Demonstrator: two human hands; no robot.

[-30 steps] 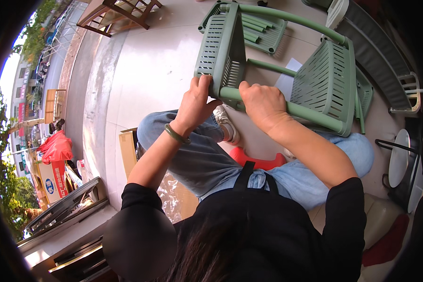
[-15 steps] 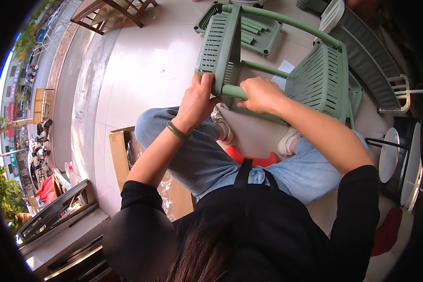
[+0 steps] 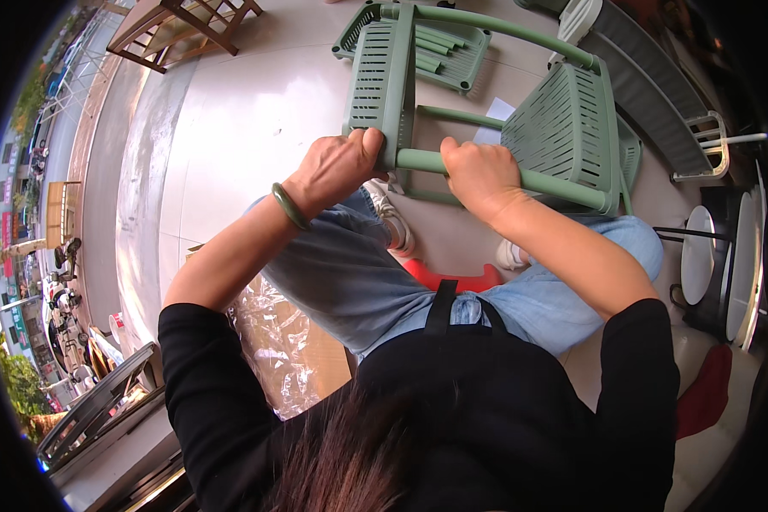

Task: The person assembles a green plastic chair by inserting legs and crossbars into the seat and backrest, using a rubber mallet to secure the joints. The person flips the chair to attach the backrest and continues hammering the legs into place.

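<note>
In front of my knees stands a green plastic rack, with a slotted shelf panel (image 3: 372, 81) on its left and another slotted panel (image 3: 563, 128) on its right. A round green tube (image 3: 421, 160) runs between their near corners. My left hand (image 3: 337, 166), a green bangle on its wrist, is closed over the near corner of the left panel, beside the tube's end. The right hand (image 3: 484, 175) is wrapped round the tube, a short way to the right of that corner. My palms hide parts of the tube and the corner.
Behind the rack lies another green shelf (image 3: 465, 77) with several loose tubes (image 3: 433, 49) on it. A white paper (image 3: 493, 115) is on the floor. Clear wrap and cardboard (image 3: 282, 341) lie by my left leg, and a dark folded chair (image 3: 648, 81) is at the right.
My left elbow has swung outward to the left and the left hand has tilted over the corner. The right hand has turned into a fist-like grip on the tube. The view has shifted slightly.
</note>
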